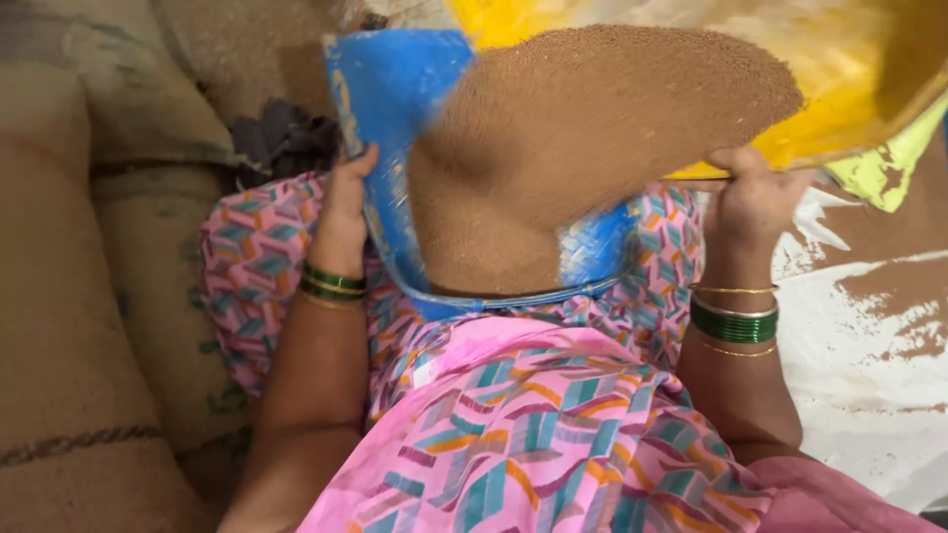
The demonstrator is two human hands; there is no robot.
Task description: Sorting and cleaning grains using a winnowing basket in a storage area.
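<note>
My left hand (348, 202) grips the left rim of a blue container (387, 128) held against my lap. My right hand (750, 192) grips the lower edge of a yellow tray (839, 109) tilted toward the blue container. Fine brown grain (592, 109) slides off the tray in a broad stream and piles inside the blue container (489, 237). Both wrists wear green and gold bangles. My pink patterned garment (533, 424) fills the lower middle of the view.
Burlap sacks (89, 296) are stacked along the left side and behind the blue container. On the right, a white sheet (869, 395) lies on the floor with patches of spilled brown grain (904, 286).
</note>
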